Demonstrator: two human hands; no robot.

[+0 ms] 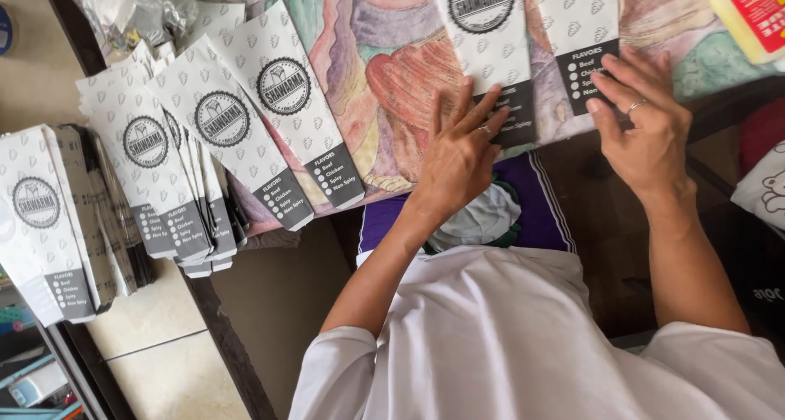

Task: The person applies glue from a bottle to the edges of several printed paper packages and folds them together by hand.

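While a white T-shirt point(499, 338) fills the nearest part of the view, both forearms stretch past it to a table covered with a colourful painted cloth point(384, 76). Left hand point(459, 154) lies flat, fingers spread, palm down on the lower dark end of a long white paper sleeve with a round black emblem and a grey printed band point(486, 35); it grips nothing. Just right of that sleeve lies a second white paper sleeve of the same kind point(582, 27), and the right hand point(646, 125), open with fingers together, presses on its grey band. Left of the first sleeve, well apart, two more matching sleeves point(270, 101) lie slanted on the cloth, overlapping a fanned stack of the same sleeves point(155, 175). Farther left stands another bundle point(49, 215). Beyond the stack sits crumpled clear plastic point(131, 7).
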